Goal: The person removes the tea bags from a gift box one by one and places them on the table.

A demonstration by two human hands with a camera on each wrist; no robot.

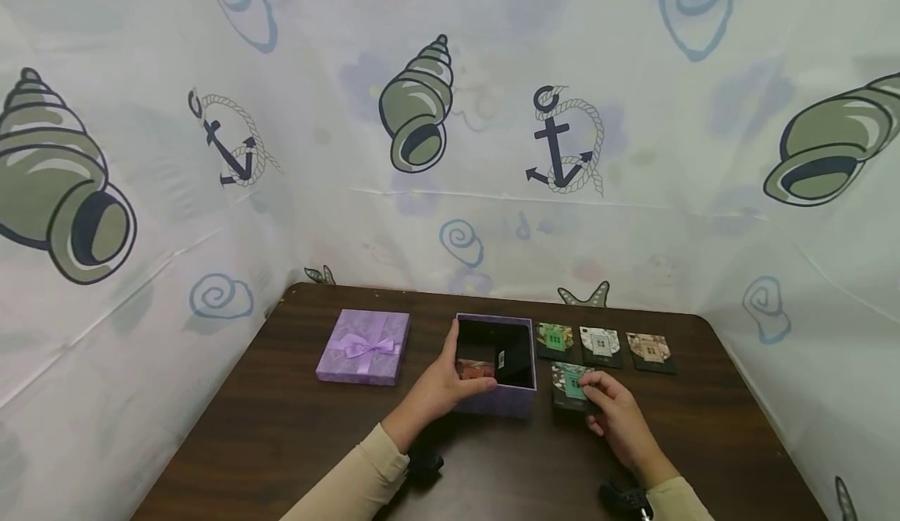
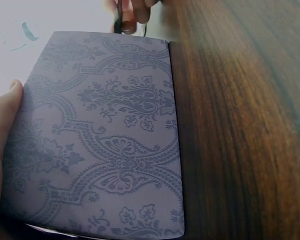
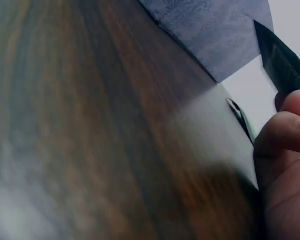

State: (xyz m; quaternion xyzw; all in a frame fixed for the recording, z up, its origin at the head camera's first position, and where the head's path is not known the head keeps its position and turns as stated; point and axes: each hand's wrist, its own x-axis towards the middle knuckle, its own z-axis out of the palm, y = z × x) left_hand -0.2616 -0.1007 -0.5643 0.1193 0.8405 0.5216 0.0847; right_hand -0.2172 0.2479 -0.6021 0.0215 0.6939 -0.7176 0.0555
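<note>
In the head view, my left hand (image 1: pixel 439 384) holds the near left corner of an uncovered purple gift box (image 1: pixel 495 402). Its thumb lies over the rim and its fingers run along the left wall. The patterned box wall (image 2: pixel 105 135) fills much of the left wrist view. Inside the dark box lie a small packet with a reddish picture (image 1: pixel 475 369) and a black piece with a white label (image 1: pixel 501 359). Right of the box, my right hand (image 1: pixel 619 412) pinches a flat dark packet with a teal house picture (image 1: pixel 568 380), seen edge-on in the right wrist view.
Behind the right hand, three similar packets lie in a row: green (image 1: pixel 555 339), white (image 1: pixel 601 346) and tan (image 1: pixel 650 351). A purple lid (image 1: pixel 364 347) with a ribbon bow rests left of the box. The dark wooden table (image 1: pixel 281 427) meets patterned cloth walls behind.
</note>
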